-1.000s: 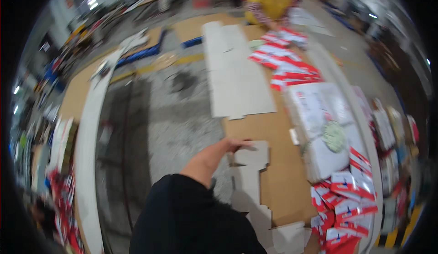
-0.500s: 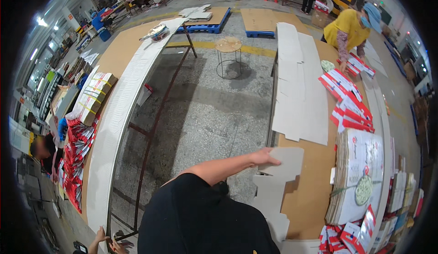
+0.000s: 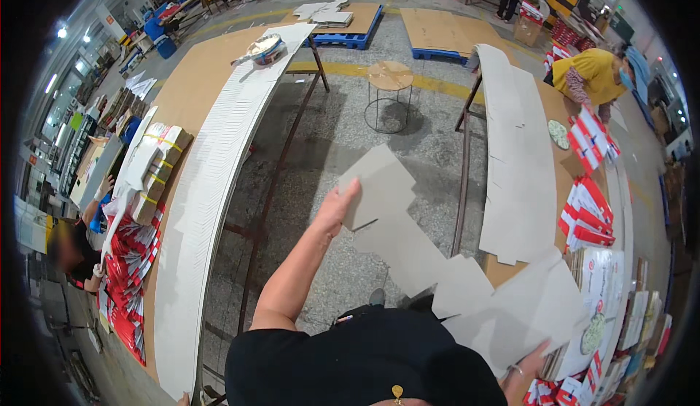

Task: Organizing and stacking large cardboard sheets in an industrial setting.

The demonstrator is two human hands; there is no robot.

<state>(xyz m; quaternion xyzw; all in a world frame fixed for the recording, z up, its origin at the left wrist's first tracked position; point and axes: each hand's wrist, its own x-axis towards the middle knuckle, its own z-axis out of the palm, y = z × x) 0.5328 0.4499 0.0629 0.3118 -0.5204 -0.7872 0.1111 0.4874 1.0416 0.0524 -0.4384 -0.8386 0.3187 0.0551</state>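
Note:
A large grey-white die-cut cardboard sheet (image 3: 408, 253) with tabs and notches spans the space in front of me, tilted above the floor. My left hand (image 3: 340, 205) grips its far left panel, thumb on top and the other fingers underneath. At the lower right, my right hand (image 3: 534, 362) holds the opposite end by its near edge; part of that hand is hidden under the board. Beyond the sheet, more pale cardboard sheets (image 3: 518, 151) lie overlapped along the right table.
On the left table lies a long fanned row of white sheets (image 3: 219, 143), with a paste bowl (image 3: 268, 48) at its far end. A round stool (image 3: 390, 76) stands between the tables. Red-and-white printed pieces (image 3: 587, 213) lie at right, near a co-worker in yellow (image 3: 590, 78).
The cardboard sheet has come up off the right table and swung left over the aisle. My left hand moved left with it, and my right hand has come into view.

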